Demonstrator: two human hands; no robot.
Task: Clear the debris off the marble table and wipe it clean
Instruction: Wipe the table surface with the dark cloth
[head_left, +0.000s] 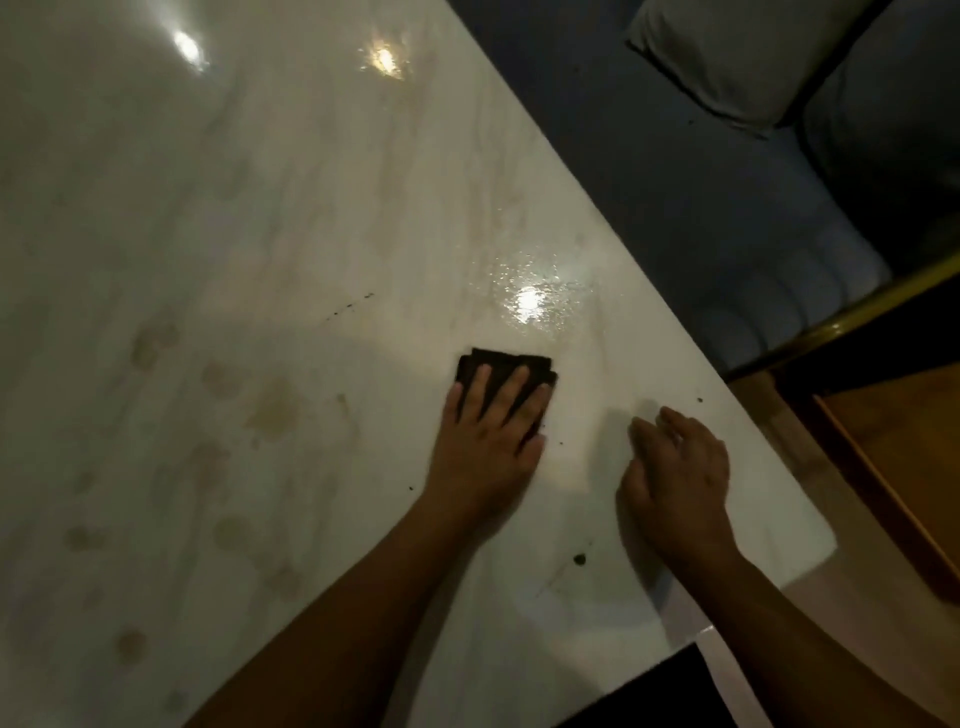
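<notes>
Head view: left hand (488, 441) flat on half-covered dark cloth (500, 364); right hand (680, 470) blurred, loosely curled, holding nothing

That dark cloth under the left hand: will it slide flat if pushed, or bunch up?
Probably floppy: the dark cloth lies in offset folded layers, so it may bunch unless pressed flat. The marble table looks glossy and wet nearby, so it likely glides easily.
</notes>
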